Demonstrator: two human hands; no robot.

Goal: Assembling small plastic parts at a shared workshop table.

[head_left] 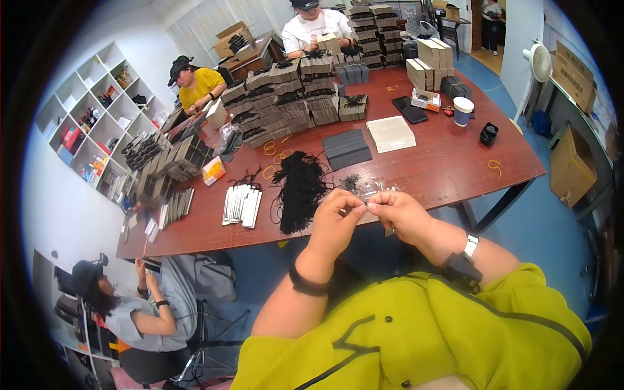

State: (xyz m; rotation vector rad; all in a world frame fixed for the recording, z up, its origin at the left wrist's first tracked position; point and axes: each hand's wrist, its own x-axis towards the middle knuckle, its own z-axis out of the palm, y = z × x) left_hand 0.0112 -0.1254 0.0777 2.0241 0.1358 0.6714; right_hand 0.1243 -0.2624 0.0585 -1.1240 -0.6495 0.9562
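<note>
My left hand (336, 223) and my right hand (401, 214) meet just over the table's near edge. Thumb and forefinger are pinched on each, the fingertips almost touching. Whatever sits between them is too small to make out. Right behind my fingers lies a clear plastic bag (380, 184), beside a scatter of tiny dark pieces (351, 182). Left of my left hand spreads a heap of black cords (300, 185), and past it a fanned pile of white strips (241, 207). Farther back are dark grey flat cases (346, 149) and a cream-coloured box (390, 134).
Tall stacks of grey-brown bundles (286, 97) fill the table's far middle. A phone (410, 110), a paper cup (462, 112) and a black object (489, 134) stand to the right. Yellow rubber bands (495, 168) lie about. Co-workers sit at the far side and at the left.
</note>
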